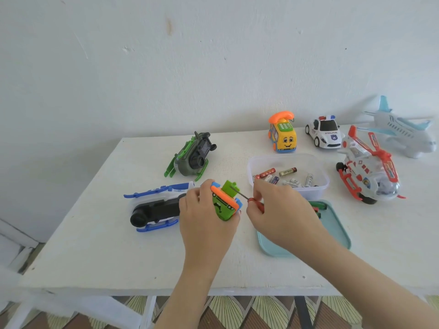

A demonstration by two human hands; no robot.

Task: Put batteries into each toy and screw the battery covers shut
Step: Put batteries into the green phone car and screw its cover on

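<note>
**Left grip clamps the green toy, right grip pinches the screwdriver**

The left grip (204,210), a bare hand at the centre of the frame, is curled round a small green toy (223,206) with an orange band, holding it tilted just above the tabletop (118,257). The right grip (278,210), just right of it, pinches the red handle of a thin screwdriver (240,193), whose shaft slants up and left until its tip meets the toy's upper part.

The step in hand looks like screw work on this toy's battery cover. I cannot tell whether the screw is going in or coming out, or whether cells are already inside.

The next move seems to call for a steady left hold, the tip seated square in the screw head, and small twists from the fingers.

If cells are wanted, the clear tub (313,193) of batteries sits just behind the right grip. A blue helicopter (154,210) lies belly-up at the left and a green helicopter (192,157) behind it
</note>
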